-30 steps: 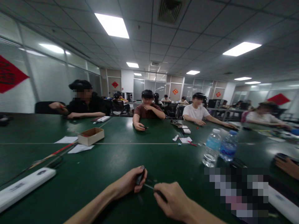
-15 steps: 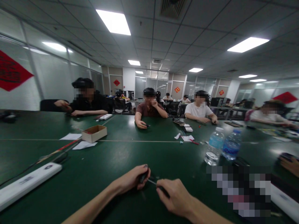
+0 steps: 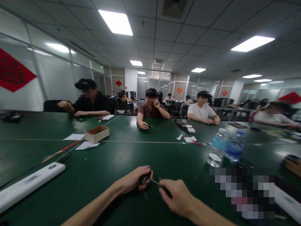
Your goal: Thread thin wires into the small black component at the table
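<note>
Above the near part of the green table, my left hand is closed around a small black object, its kind hard to make out because the fingers cover much of it. My right hand wraps the dark handle of a screwdriver. The thin metal shaft points left, reaching the black object at my left fingers. Whether the tip sits in a screw cannot be seen.
A white power strip lies at left, near a small open cardboard box and paper sheets. Two water bottles stand at right, beside a pixelated area. Several people sit across the table, one with a hand on a small dark item.
The whole view has shifted slightly, so things appear a little further right. Both hands keep nearly the same pose and grip.
</note>
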The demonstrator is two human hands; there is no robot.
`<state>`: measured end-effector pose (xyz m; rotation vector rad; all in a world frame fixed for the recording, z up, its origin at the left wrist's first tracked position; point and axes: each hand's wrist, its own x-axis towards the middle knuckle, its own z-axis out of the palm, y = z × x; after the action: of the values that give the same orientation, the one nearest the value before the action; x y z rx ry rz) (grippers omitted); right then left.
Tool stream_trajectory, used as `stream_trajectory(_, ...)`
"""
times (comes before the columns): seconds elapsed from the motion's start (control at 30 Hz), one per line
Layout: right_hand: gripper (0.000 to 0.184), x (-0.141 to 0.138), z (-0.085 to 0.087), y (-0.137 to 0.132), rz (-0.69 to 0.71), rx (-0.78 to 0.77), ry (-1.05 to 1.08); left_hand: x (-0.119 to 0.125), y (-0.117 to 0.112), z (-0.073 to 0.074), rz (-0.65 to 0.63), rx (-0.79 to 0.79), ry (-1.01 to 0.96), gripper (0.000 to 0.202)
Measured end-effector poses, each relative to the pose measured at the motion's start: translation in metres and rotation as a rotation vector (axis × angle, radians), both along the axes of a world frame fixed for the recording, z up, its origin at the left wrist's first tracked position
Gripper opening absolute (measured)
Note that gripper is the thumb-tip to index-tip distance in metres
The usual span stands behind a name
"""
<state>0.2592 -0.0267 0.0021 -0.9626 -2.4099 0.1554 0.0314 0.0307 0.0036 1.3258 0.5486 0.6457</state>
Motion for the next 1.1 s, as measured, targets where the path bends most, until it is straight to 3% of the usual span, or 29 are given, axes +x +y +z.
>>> stream_trajectory(0.37,0.019,-0.0003,0.0010,-0.0008,-0.057,0.002,-0.026,-0.0025,-0.0013,0.0022,-0.040,0.025,0.014,0.037)
stream_trajectory(0.63,0.018,-0.0007,0.0033,-0.0020,-0.087,-0.021,-0.053,-0.0001,-0.0018,0.0018,0.007,-0.005,0.077,0.047)
stream_trajectory(0.8,0.022,-0.0014,0.0024,-0.0020,-0.090,-0.010,-0.017,-0.0011,-0.0004,-0.0010,0.011,0.000,0.104,0.041)
stream_trajectory(1.1,0.022,-0.0010,0.0041,-0.0029,-0.098,-0.019,-0.027,-0.0026,-0.0046,0.0077,-0.008,0.040,0.136,0.036)
